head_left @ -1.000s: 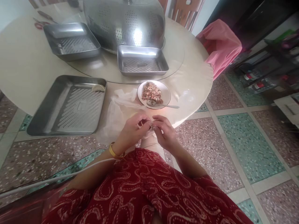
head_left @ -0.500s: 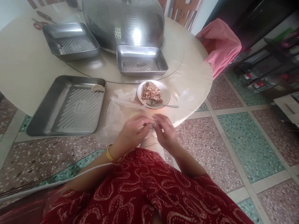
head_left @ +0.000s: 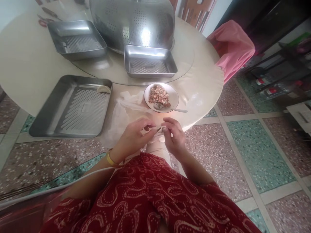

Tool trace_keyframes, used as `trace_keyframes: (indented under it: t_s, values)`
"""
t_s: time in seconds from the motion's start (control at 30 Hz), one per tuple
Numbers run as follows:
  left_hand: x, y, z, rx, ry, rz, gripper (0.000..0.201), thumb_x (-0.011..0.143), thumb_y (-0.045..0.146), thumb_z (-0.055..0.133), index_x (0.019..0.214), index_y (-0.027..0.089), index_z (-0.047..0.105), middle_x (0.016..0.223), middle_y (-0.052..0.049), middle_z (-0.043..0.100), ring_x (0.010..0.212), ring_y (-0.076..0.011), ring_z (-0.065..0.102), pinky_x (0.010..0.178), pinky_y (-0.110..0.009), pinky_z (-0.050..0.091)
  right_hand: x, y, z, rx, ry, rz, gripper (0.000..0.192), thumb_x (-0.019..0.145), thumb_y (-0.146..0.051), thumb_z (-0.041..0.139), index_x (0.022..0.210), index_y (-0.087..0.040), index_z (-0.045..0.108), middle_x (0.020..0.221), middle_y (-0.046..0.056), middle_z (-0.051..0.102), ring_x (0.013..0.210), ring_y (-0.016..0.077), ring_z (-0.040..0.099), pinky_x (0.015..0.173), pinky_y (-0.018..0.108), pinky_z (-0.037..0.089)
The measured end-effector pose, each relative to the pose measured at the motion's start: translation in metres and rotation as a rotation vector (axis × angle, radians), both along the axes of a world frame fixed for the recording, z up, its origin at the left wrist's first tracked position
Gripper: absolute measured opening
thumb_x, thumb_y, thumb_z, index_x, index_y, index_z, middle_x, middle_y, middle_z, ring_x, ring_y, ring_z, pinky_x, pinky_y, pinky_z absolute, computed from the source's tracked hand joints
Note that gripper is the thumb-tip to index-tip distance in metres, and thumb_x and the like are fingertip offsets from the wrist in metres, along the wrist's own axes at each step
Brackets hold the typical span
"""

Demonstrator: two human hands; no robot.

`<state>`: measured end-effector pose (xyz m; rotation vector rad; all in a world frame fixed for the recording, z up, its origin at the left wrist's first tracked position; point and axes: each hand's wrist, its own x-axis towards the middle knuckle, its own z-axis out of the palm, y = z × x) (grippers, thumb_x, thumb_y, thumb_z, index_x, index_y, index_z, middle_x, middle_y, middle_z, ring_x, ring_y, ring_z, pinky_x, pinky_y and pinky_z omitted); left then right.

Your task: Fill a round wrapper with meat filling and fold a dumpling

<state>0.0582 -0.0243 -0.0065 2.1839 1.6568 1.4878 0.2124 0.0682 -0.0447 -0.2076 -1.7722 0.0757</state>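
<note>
Head view, looking down over a red patterned lap at the near edge of the round table [head_left: 29,74].

Both hands meet just off that edge, in front of the plate of minced filling [head_left: 161,97]. Left hand [head_left: 132,137] and right hand [head_left: 173,136] pinch a dumpling wrapper [head_left: 157,130] between their fingertips. Only a small pale sliver of it shows between the thumbs; the rest is hidden by the fingers. Both hands are narrowly closed on it, left from the left side, right from the right. Whether filling is already inside, cannot tell.

Handling, judged: thin dough, very light, soft and limp, tears if pulled, sticks to itself where pressed. Best held at the rim with fingertip pads, the belly cradled on the curled fingers, light pressure only.

Position: wrapper sits between the two hands, touching both, nearer the body than the plate, above the floor gap rather than over the table.

Around the plate:
- a spoon [head_left: 170,109] lies on its near rim, handle pointing right
- a clear plastic sheet [head_left: 123,111] lies to its left
- further left, a large steel tray [head_left: 70,110] with one folded dumpling [head_left: 103,89] in its far right corner
- behind it, a smaller tray [head_left: 150,61], another tray [head_left: 76,38] and an upturned colander [head_left: 132,22]
</note>
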Motion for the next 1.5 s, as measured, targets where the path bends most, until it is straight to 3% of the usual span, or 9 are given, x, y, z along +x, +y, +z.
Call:
trace_keyframes:
  t_s: [0.23, 0.47, 0.77, 1.0, 1.2, 1.5]
  values:
    - [0.002, 0.0, 0.002, 0.031, 0.085, 0.035, 0.013, 0.088, 0.028, 0.057, 0.081, 0.019, 0.061, 0.08, -0.002, 0.064, 0.071, -0.0127, 0.057, 0.065, -0.025, 0.045, 0.0, 0.001, -0.001, 0.003, -0.016, -0.005, 0.021, 0.095, -0.016, 0.05, 0.111, -0.026, 0.059, 0.113, 0.009, 0.064, 0.104, 0.0191, 0.066, 0.076, 0.033, 0.063]
    - [0.005, 0.005, 0.002, 0.044, 0.002, 0.101, 0.013, 0.085, 0.023, 0.054, 0.074, 0.018, 0.058, 0.071, 0.001, 0.061, 0.063, -0.0115, 0.051, 0.062, -0.025, 0.041, 0.0, -0.001, -0.001, 0.037, -0.128, 0.089, 0.02, 0.096, -0.017, 0.047, 0.111, -0.023, 0.058, 0.117, 0.012, 0.061, 0.1, 0.0198, 0.067, 0.08, 0.036, 0.062]
    - [0.006, -0.003, 0.003, -0.022, -0.173, -0.029, 0.012, 0.086, 0.024, 0.056, 0.079, 0.018, 0.064, 0.075, 0.0, 0.063, 0.069, -0.0123, 0.057, 0.061, -0.024, 0.044, -0.002, -0.008, 0.004, 0.043, -0.128, 0.098, 0.016, 0.096, -0.016, 0.046, 0.108, -0.023, 0.052, 0.109, 0.01, 0.062, 0.11, 0.0205, 0.063, 0.079, 0.034, 0.062]
    - [0.005, -0.011, 0.001, 0.083, -0.147, -0.104, 0.014, 0.089, 0.021, 0.056, 0.088, 0.017, 0.069, 0.088, -0.003, 0.066, 0.08, -0.0135, 0.063, 0.067, -0.024, 0.05, -0.006, -0.01, 0.007, 0.021, -0.09, 0.104, 0.014, 0.096, -0.016, 0.048, 0.106, -0.024, 0.051, 0.102, 0.007, 0.063, 0.108, 0.0198, 0.062, 0.075, 0.033, 0.062]
    - [0.012, -0.008, -0.009, 0.323, 0.04, -0.022, 0.016, 0.087, 0.017, 0.062, 0.103, 0.018, 0.064, 0.097, -0.005, 0.065, 0.09, -0.0149, 0.063, 0.079, -0.028, 0.054, -0.011, -0.012, 0.009, 0.03, -0.015, 0.051, 0.011, 0.097, -0.02, 0.046, 0.105, -0.025, 0.05, 0.096, 0.005, 0.063, 0.105, 0.0201, 0.064, 0.073, 0.034, 0.062]
    - [0.009, -0.006, -0.013, 0.463, 0.108, 0.048, 0.014, 0.089, 0.007, 0.057, 0.098, 0.017, 0.061, 0.089, -0.003, 0.065, 0.085, -0.0118, 0.062, 0.077, -0.023, 0.052, -0.008, -0.011, 0.008, -0.103, -0.134, 0.186, 0.026, 0.096, -0.021, 0.051, 0.121, -0.025, 0.056, 0.125, 0.011, 0.058, 0.119, 0.0218, 0.058, 0.094, 0.041, 0.058]
